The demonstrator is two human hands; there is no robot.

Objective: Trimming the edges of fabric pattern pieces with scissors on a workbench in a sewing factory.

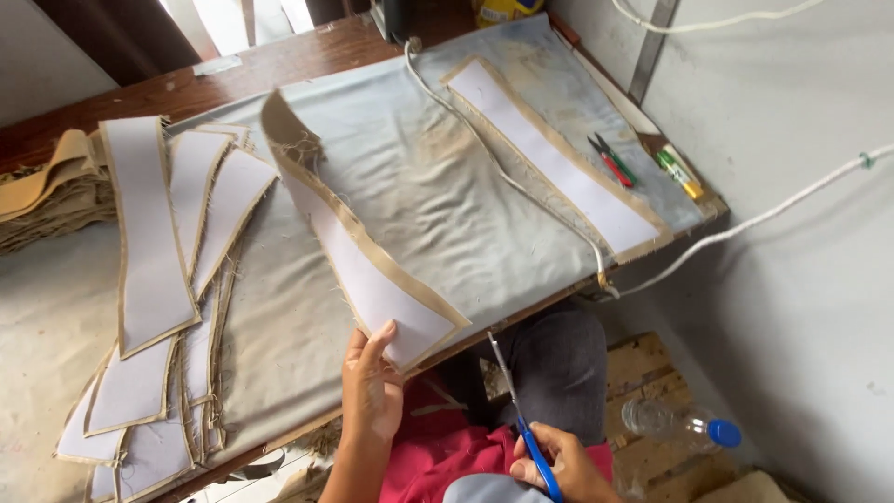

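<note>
My left hand (371, 384) pinches the near end of a long curved fabric strip (372, 270), white on top with a tan frayed border, lying across the grey cloth-covered table (438, 200). The strip's far end curls upward. My right hand (559, 461) holds blue-handled scissors (521, 419) low over my lap, blades pointing up toward the table's near edge and apart from the strip.
Several similar white-and-tan strips (149, 233) are stacked at left, another (559, 158) lies at right beside a white cord (484, 149). Red and green tools (612, 160) rest at the right edge. A plastic bottle (680, 424) lies on the floor. Tan fabric pile (47, 196) far left.
</note>
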